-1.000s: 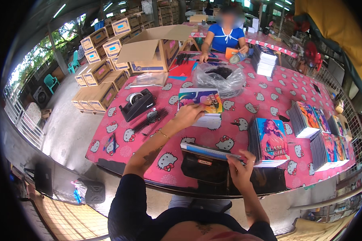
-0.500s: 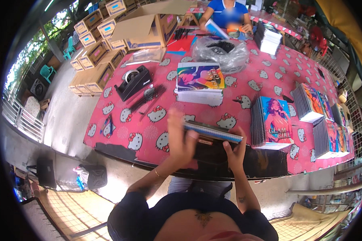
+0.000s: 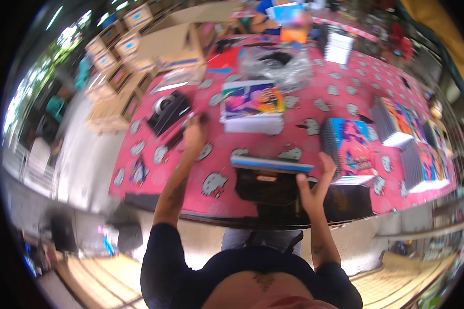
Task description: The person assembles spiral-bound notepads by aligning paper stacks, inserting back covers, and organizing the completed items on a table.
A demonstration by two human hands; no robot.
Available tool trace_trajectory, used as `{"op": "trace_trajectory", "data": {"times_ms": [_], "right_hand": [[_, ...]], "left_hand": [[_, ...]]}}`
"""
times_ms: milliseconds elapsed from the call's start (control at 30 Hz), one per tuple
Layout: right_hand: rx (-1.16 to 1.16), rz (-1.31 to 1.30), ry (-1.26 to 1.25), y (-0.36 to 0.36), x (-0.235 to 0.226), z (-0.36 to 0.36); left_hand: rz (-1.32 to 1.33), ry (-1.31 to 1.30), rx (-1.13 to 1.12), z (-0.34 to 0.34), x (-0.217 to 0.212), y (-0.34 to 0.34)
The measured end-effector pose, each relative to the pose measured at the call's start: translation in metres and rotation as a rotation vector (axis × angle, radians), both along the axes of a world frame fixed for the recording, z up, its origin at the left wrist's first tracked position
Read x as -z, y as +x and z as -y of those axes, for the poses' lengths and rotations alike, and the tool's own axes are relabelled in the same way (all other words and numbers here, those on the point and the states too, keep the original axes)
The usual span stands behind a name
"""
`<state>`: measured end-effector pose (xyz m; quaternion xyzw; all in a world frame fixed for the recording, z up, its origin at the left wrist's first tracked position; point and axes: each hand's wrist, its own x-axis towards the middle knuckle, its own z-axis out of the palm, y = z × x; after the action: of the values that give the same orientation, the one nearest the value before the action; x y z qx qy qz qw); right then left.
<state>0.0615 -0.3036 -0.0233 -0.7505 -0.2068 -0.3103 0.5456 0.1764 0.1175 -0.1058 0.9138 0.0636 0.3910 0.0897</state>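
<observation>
In the head view, your hands are apart: your right hand (image 3: 317,183) surrounds the right end of the notebook (image 3: 270,164) near the tabletop's (image 3: 227,205) front edge, probably steadying it, while your left hand (image 3: 194,135) is by black strips (image 3: 175,139), both grips unclear.

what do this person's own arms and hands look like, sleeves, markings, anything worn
The dark fabric left sleeve and dark fabric right sleeve both end near the elbow. The left hand and right hand wear no gloves. Dark tattoos mark the left forearm and, smaller, the right forearm; blur hides finer detail.
</observation>
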Motion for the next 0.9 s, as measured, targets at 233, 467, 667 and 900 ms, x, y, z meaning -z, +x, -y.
{"op": "trace_trajectory", "data": {"times_ms": [233, 467, 667, 900], "right_hand": [[-0.039, 0.353, -0.567, -0.001, -0.058, -0.079], [-0.182, 0.144, -0.561, 0.03, -0.033, -0.105], [-0.229, 0.045, -0.565, 0.029, -0.034, -0.1], [-0.273, 0.043, -0.541, 0.03, -0.035, -0.103]], "left_hand": [[-0.2, -0.562, 0.427, 0.087, -0.083, -0.064], [-0.042, -0.457, 0.548, 0.131, -0.093, -0.153], [-0.017, -0.614, 0.51, 0.142, -0.096, -0.157], [0.035, -0.508, 0.551, 0.133, -0.095, -0.154]]}}
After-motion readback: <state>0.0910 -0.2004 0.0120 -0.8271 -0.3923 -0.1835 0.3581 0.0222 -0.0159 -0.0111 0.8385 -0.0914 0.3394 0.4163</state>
